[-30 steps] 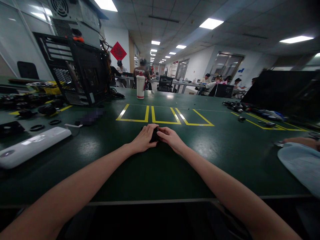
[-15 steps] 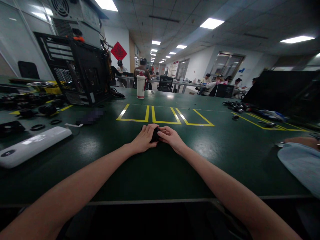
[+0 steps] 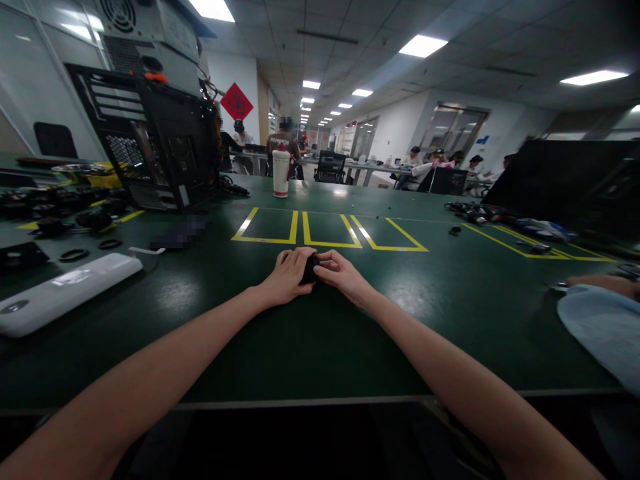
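Note:
A small dark object [image 3: 310, 268] is between my two hands, low over the green table [image 3: 320, 353]; its shape is mostly covered by fingers. My left hand [image 3: 290, 275] wraps round its left side, thumb toward me. From the right, the fingertips of my right hand [image 3: 339, 272] pinch at its edge. Just beyond my hands, yellow tape [image 3: 333, 244] marks three open-topped outlines on the table.
A white device [image 3: 70, 290], black rings and dark parts lie at left, before a black computer case [image 3: 160, 140]. A white cup [image 3: 281, 173] stands behind the tape. At right are cables, a small black piece [image 3: 455, 231] and another person's sleeve [image 3: 600, 327].
The small black piece at right has shifted left and slightly up on the table. My hands keep nearly the same hold on the dark object.

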{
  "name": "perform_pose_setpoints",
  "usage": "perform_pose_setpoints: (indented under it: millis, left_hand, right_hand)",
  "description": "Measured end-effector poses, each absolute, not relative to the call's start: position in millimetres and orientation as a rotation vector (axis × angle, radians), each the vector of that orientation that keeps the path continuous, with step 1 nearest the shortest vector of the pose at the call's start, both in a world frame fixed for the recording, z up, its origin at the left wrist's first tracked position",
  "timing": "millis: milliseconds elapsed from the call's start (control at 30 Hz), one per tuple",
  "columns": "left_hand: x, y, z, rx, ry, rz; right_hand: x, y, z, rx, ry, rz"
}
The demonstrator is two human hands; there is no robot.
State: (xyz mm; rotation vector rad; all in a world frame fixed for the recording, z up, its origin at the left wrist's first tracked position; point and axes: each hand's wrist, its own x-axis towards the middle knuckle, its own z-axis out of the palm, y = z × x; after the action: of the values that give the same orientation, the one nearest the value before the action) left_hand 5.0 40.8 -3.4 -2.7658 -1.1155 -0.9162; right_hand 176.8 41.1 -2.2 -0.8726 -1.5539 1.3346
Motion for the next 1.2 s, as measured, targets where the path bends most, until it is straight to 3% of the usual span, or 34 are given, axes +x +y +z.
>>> perform_pose_setpoints:
  millis: [1200]
  left_hand:
    - [4.2,37.0,-0.8,-2.776,-1.122,-0.909]
  right_hand:
    - [172.7,36.6,1.9,-0.876,-1.587,1.228]
